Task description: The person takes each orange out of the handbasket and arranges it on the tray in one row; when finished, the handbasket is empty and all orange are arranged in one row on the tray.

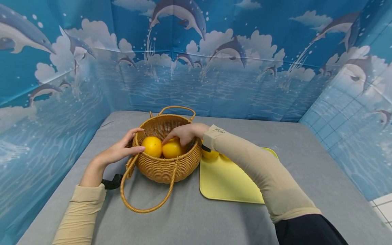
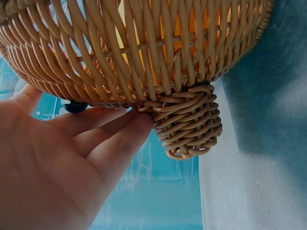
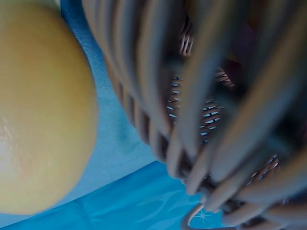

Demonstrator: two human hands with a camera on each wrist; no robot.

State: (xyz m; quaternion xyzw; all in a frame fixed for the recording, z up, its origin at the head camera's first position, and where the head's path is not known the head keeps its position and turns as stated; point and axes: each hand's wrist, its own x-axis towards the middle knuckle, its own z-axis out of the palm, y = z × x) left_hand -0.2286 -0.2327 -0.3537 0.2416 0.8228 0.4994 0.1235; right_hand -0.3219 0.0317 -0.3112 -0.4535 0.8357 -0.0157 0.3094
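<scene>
A round wicker basket (image 1: 166, 166) with two loop handles stands on the grey-covered table, holding two oranges. My left hand (image 1: 117, 149) rests at its left rim, thumb beside the left orange (image 1: 152, 147). In the left wrist view, the fingers (image 2: 117, 148) lie fairly straight against the wickerwork, near a short woven stub (image 2: 189, 122). My right hand (image 1: 185, 133) reaches inside over the right side and holds the right orange (image 1: 172, 149) from above, index finger between the two fruits. Its thumb is hidden. Wickerwork fills much of the right wrist view.
A yellow mat (image 1: 229, 183) lies right of the basket, partly under my right forearm. Another orange (image 1: 210, 153) sits on it close to the basket, partly hidden by the wrist. The front handle (image 1: 147, 210) droops toward me. A dolphin-print curtain (image 1: 196, 85) surrounds the table (image 1: 190, 221).
</scene>
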